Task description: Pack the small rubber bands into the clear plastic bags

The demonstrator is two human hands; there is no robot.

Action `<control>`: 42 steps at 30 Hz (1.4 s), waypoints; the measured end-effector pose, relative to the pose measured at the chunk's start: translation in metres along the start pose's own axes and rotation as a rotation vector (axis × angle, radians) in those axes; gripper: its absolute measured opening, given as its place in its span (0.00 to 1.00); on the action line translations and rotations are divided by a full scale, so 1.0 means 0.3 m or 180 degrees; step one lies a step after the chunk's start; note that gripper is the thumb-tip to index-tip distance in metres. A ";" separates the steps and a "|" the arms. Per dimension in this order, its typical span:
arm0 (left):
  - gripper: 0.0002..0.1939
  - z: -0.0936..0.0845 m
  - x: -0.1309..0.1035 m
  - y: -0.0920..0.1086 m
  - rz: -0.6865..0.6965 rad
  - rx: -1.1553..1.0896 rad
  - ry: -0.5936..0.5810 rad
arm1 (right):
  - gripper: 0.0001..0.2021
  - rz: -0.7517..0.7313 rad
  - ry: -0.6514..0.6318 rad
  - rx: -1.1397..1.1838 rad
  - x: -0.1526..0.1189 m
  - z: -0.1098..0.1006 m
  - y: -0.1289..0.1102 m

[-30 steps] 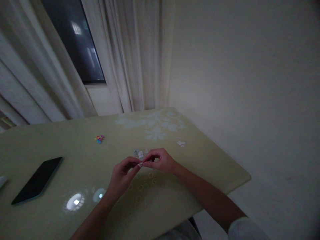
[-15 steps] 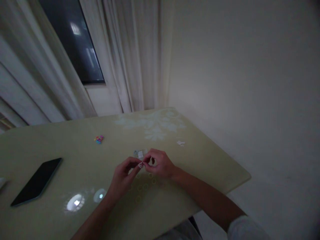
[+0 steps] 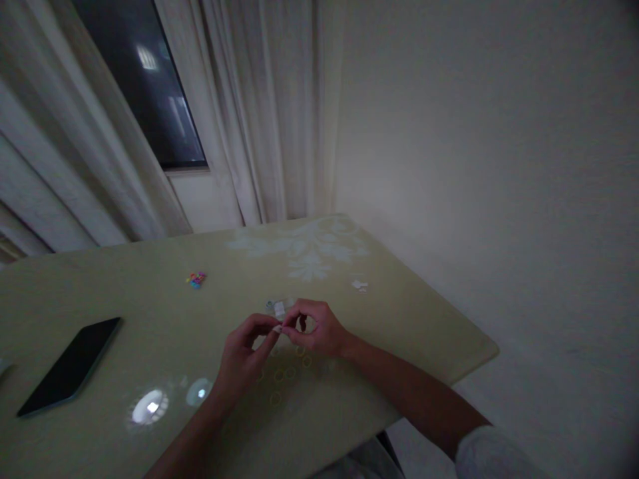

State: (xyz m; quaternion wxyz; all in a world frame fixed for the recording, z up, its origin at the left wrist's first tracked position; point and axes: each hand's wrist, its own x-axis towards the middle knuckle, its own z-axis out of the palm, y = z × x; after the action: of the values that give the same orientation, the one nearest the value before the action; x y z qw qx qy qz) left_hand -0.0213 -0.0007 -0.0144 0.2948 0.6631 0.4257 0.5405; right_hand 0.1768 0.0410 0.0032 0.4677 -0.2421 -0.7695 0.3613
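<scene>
- While your left hand (image 3: 240,354) pinches a small white piece (image 3: 277,328) between thumb and forefinger, your right hand (image 3: 320,330) closes its fingertips on or just beside it; you cannot tell exactly which.
- Just beyond your fingers, a small clear container (image 3: 279,309) lies on the table (image 3: 399,326), partly hidden by your right hand.
- Nearer you, several thin yellowish rings (image 3: 290,373) lie scattered below your hands.
- Farther off to your left sits a cluster of colourful bits (image 3: 196,279); white scraps (image 3: 359,285) lie to your right.
- A dark flat device (image 3: 72,366) rests at your far left.
</scene>
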 end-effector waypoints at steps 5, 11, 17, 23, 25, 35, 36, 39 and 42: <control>0.08 -0.005 -0.004 0.001 -0.0017 -0.0082 0.0108 | 0.05 0.0066 -0.0065 0.0166 0.005 -0.006 -0.008; 0.08 -0.006 0.001 0.009 -0.0055 -0.0291 0.0084 | 0.07 0.0259 -0.0069 0.0235 0.003 -0.004 0.001; 0.05 -0.004 0.009 0.012 0.0128 -0.0336 0.0080 | 0.07 0.0311 -0.0116 0.0432 0.001 -0.007 0.006; 0.05 -0.007 0.005 0.021 0.0109 -0.0173 -0.0081 | 0.13 0.0709 -0.0161 0.0599 0.003 -0.008 0.016; 0.06 -0.007 0.004 0.021 0.0112 -0.0159 -0.0077 | 0.13 0.0682 -0.0125 0.0637 0.003 -0.009 0.023; 0.08 -0.009 0.000 0.004 -0.0137 -0.0210 -0.0068 | 0.10 0.0517 -0.0135 0.0351 0.002 -0.009 0.002; 0.08 -0.009 0.000 0.004 -0.0138 -0.0199 -0.0047 | 0.10 0.0507 -0.0129 0.0346 0.002 -0.008 0.001; 0.08 -0.007 0.001 0.006 -0.0096 -0.0135 0.0003 | 0.12 0.0449 -0.0083 0.0343 0.001 -0.002 0.002; 0.09 -0.006 0.005 0.009 -0.0054 -0.0075 0.0059 | 0.14 0.0401 -0.0063 0.0263 0.000 0.002 0.006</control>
State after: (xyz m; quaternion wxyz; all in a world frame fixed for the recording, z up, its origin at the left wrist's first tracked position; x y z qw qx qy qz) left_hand -0.0222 -0.0007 -0.0109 0.3031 0.6509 0.4276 0.5491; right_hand 0.1764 0.0419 0.0015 0.4460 -0.2669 -0.7417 0.4238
